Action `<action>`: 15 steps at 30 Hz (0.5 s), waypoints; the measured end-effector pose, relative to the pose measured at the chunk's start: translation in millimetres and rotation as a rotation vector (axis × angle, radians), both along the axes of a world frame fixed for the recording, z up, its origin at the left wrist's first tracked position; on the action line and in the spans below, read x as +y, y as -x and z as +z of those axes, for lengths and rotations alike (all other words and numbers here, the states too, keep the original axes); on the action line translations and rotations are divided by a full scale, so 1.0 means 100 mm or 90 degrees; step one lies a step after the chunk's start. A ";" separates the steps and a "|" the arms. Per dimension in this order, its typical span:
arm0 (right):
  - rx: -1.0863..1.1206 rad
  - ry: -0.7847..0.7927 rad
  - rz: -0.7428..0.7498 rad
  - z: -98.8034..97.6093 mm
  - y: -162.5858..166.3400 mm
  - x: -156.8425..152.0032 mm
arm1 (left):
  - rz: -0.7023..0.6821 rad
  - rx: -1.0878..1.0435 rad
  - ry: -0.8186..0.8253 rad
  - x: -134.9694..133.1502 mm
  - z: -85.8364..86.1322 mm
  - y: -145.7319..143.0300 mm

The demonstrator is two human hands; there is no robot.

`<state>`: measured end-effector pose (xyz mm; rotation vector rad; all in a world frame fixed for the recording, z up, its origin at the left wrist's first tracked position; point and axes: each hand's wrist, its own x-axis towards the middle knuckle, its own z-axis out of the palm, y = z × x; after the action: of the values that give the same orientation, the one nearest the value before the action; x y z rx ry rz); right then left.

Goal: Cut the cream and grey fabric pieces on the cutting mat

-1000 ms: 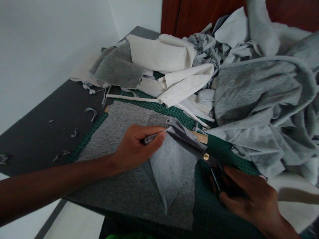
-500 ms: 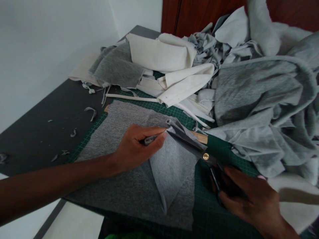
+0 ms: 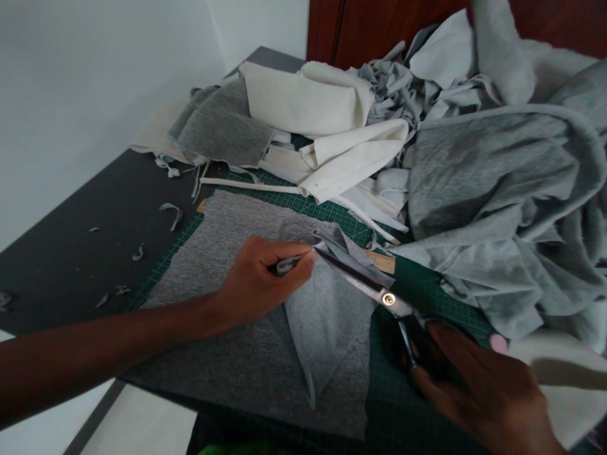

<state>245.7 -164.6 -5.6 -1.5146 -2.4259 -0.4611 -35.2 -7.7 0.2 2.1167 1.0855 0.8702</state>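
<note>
A flat piece of grey knit fabric (image 3: pixel 227 284) lies on the green cutting mat (image 3: pixel 412 404). Its right part is folded over into a lighter grey flap (image 3: pixel 327 322). My left hand (image 3: pixel 258 281) pinches the folded edge of the fabric near the flap's top. My right hand (image 3: pixel 478 385) grips the black handles of a pair of scissors (image 3: pixel 370 281). The blades point up and left along the fold, their tips close to my left fingertips, and look nearly closed.
A heap of grey fabric (image 3: pixel 502 189) fills the right side. Folded cream cloth (image 3: pixel 327 126) and a grey piece (image 3: pixel 222 129) lie at the back. Small fabric scraps (image 3: pixel 171 212) dot the dark table (image 3: pixel 71 253) on the left. A wooden ruler end (image 3: pixel 382 260) shows under the scissors.
The scissor blades have closed further and shifted slightly left along the fold, now catching light. My right hand has moved a little lower. My left hand keeps its pinch.
</note>
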 end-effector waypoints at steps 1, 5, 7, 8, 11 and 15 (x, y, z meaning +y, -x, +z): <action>0.005 0.003 0.000 0.00 0.00 0.01 | -0.001 -0.003 0.009 0.00 0.00 0.00; 0.018 -0.003 0.004 -0.02 0.02 0.02 | -0.015 -0.019 0.050 0.01 0.01 -0.01; 0.015 -0.016 0.005 -0.03 0.02 0.01 | -0.019 -0.029 0.062 0.01 0.01 -0.01; 0.012 -0.023 0.007 -0.04 0.02 0.00 | -0.020 -0.033 0.063 0.01 0.01 -0.01; 0.008 -0.017 0.014 -0.06 0.01 -0.01 | -0.018 -0.035 0.056 0.01 0.01 -0.01; 0.019 0.002 0.023 -0.05 0.01 0.00 | -0.023 -0.025 0.043 0.01 0.02 -0.01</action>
<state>244.2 -165.0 -10.7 -1.4651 -2.4282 -0.4237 -34.2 -6.9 2.0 2.0499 1.0386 0.8420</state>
